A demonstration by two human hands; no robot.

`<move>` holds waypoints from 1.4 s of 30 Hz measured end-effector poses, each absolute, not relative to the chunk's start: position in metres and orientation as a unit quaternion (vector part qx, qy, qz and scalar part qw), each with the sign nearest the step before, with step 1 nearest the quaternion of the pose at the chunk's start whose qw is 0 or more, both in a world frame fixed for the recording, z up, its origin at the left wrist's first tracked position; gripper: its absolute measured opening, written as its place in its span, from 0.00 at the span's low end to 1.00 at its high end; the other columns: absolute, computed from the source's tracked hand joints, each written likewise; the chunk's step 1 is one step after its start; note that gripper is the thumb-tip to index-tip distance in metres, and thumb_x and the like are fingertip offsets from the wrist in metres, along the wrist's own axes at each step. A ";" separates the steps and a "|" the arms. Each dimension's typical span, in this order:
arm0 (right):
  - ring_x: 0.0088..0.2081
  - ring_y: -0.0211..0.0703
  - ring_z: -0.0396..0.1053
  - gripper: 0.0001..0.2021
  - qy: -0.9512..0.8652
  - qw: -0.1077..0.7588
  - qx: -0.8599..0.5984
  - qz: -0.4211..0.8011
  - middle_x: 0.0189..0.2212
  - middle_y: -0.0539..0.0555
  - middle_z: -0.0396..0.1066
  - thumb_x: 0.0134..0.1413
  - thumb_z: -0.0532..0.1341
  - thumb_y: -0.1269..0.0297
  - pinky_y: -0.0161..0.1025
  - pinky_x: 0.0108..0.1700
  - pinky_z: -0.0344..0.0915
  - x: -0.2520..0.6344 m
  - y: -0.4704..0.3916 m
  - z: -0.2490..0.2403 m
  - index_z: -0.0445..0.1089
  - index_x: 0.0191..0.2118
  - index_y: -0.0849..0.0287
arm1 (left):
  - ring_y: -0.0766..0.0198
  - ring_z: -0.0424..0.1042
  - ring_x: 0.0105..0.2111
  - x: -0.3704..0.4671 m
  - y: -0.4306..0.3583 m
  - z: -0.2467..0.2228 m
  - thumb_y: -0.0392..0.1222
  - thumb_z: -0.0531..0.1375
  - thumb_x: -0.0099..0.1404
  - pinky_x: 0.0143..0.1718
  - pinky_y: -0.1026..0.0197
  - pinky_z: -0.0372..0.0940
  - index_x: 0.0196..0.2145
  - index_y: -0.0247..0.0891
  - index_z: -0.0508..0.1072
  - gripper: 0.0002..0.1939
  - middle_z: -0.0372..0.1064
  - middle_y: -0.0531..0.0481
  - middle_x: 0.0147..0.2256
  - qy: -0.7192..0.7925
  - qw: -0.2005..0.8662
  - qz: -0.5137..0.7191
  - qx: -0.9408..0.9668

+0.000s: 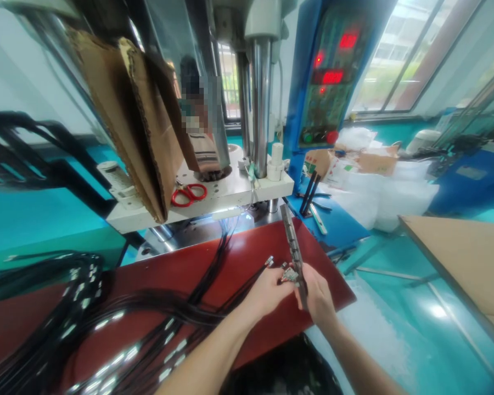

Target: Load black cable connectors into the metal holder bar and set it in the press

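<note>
My right hand (318, 293) is closed round the lower part of a long grey metal bar (291, 238) with notches along it, held tilted above the red board (247, 252). Close on its left, my left hand (269, 291) has its fingers pressed together on small metal connectors (288, 274) against the bar's side. More small connector ends (269, 261) stick out by the left fingers. Thin black cables (160, 304) run from the left across the board and pass under my left hand.
A press with a white plate (239, 195) stands behind the board, with red scissors (189, 195) and cardboard (148, 126) on it. Pliers (323, 200) and a cutter (318, 219) lie on a blue surface. A brown table (461, 247) is at right; cable bundles (69, 296) are at left.
</note>
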State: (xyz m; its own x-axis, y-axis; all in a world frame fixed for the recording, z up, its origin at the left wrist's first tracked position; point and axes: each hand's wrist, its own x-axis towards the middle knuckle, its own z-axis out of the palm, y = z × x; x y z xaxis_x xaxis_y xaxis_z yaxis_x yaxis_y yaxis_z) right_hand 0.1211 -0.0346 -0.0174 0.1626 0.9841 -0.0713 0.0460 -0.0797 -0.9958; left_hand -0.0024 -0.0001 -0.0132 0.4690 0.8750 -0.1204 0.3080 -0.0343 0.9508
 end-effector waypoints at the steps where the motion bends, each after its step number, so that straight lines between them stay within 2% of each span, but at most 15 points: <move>1: 0.11 0.32 0.55 0.16 -0.447 0.508 -0.573 0.463 0.10 0.43 0.57 0.57 0.45 0.52 0.29 0.13 0.52 0.121 -0.034 -0.019 0.56 0.24 0.57 | 0.69 0.58 0.22 -0.002 -0.001 -0.012 0.40 0.53 0.54 0.27 0.66 0.54 0.21 0.35 0.68 0.09 0.62 0.56 0.20 0.447 0.526 0.264 0.674; 5: 0.12 0.32 0.54 0.16 -0.452 0.515 -0.580 0.441 0.10 0.43 0.56 0.57 0.46 0.52 0.29 0.14 0.51 0.120 -0.032 -0.025 0.56 0.25 0.57 | 0.66 0.63 0.25 -0.002 -0.004 -0.007 0.40 0.53 0.53 0.31 0.65 0.57 0.22 0.36 0.71 0.09 0.68 0.54 0.23 0.479 0.475 0.263 0.689; 10: 0.13 0.33 0.56 0.16 -0.488 0.513 -0.573 0.412 0.10 0.43 0.56 0.58 0.46 0.54 0.30 0.17 0.54 0.118 -0.034 -0.025 0.57 0.26 0.58 | 0.65 0.65 0.25 -0.003 -0.004 -0.007 0.39 0.52 0.54 0.32 0.65 0.59 0.21 0.36 0.71 0.10 0.69 0.54 0.22 0.466 0.485 0.256 0.695; 17: 0.13 0.35 0.56 0.16 -0.517 0.462 -0.613 0.379 0.11 0.42 0.55 0.59 0.44 0.54 0.31 0.16 0.54 0.115 -0.036 -0.024 0.62 0.35 0.58 | 0.65 0.65 0.25 -0.002 -0.005 -0.009 0.40 0.54 0.53 0.30 0.65 0.58 0.22 0.36 0.70 0.08 0.69 0.52 0.23 0.465 0.488 0.286 0.681; 19: 0.13 0.34 0.57 0.15 -0.513 0.466 -0.609 0.386 0.12 0.42 0.55 0.59 0.44 0.54 0.31 0.16 0.54 0.115 -0.036 -0.023 0.62 0.33 0.58 | 0.67 0.64 0.24 -0.003 -0.006 -0.009 0.41 0.54 0.54 0.28 0.65 0.58 0.22 0.35 0.69 0.08 0.67 0.53 0.22 0.453 0.512 0.288 0.671; 22: 0.13 0.33 0.57 0.16 -0.491 0.491 -0.592 0.410 0.13 0.43 0.58 0.59 0.46 0.53 0.30 0.16 0.55 0.117 -0.037 -0.023 0.60 0.28 0.58 | 0.71 0.59 0.18 -0.007 -0.001 -0.009 0.45 0.54 0.55 0.21 0.67 0.54 0.23 0.35 0.67 0.10 0.62 0.55 0.19 0.431 0.598 0.277 0.616; 24: 0.13 0.32 0.56 0.16 -0.469 0.507 -0.582 0.428 0.13 0.43 0.58 0.58 0.46 0.52 0.30 0.16 0.55 0.118 -0.037 -0.023 0.60 0.29 0.58 | 0.72 0.55 0.17 -0.010 0.004 -0.010 0.47 0.55 0.55 0.17 0.68 0.51 0.26 0.34 0.68 0.12 0.59 0.56 0.19 0.425 0.649 0.288 0.561; 28: 0.12 0.32 0.55 0.18 -0.439 0.531 -0.569 0.449 0.14 0.43 0.59 0.57 0.48 0.51 0.29 0.14 0.55 0.120 -0.038 -0.025 0.62 0.38 0.61 | 0.74 0.55 0.19 -0.015 0.013 -0.012 0.48 0.56 0.55 0.20 0.69 0.51 0.29 0.32 0.70 0.14 0.58 0.56 0.19 0.400 0.709 0.306 0.494; 34: 0.12 0.33 0.55 0.23 -0.423 0.546 -0.561 0.456 0.13 0.43 0.59 0.57 0.49 0.52 0.30 0.13 0.54 0.120 -0.038 -0.026 0.58 0.52 0.62 | 0.75 0.54 0.16 -0.013 0.017 -0.014 0.48 0.59 0.52 0.17 0.69 0.47 0.26 0.32 0.69 0.14 0.57 0.56 0.17 0.410 0.732 0.302 0.452; 37: 0.11 0.33 0.55 0.24 -0.427 0.545 -0.557 0.458 0.13 0.43 0.59 0.57 0.49 0.52 0.30 0.13 0.54 0.121 -0.038 -0.028 0.57 0.54 0.61 | 0.75 0.55 0.16 -0.013 0.018 -0.013 0.47 0.61 0.50 0.16 0.69 0.46 0.27 0.31 0.70 0.14 0.59 0.55 0.18 0.416 0.735 0.302 0.442; 42: 0.12 0.33 0.56 0.25 -0.426 0.546 -0.553 0.462 0.14 0.43 0.59 0.56 0.50 0.52 0.30 0.12 0.54 0.122 -0.038 -0.029 0.56 0.54 0.62 | 0.75 0.57 0.17 -0.015 0.018 -0.013 0.51 0.58 0.54 0.17 0.70 0.47 0.29 0.31 0.70 0.17 0.62 0.52 0.20 0.379 0.769 0.288 0.426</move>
State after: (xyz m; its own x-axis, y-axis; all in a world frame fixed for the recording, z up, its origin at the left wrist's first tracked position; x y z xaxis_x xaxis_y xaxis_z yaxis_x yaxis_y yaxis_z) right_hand 0.1218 -0.0376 -0.0295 0.2085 0.9770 -0.0454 -0.0337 -0.0393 -0.9987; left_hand -0.0154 0.0183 -0.0127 0.5463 0.7665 -0.3377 -0.1200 0.4706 0.8742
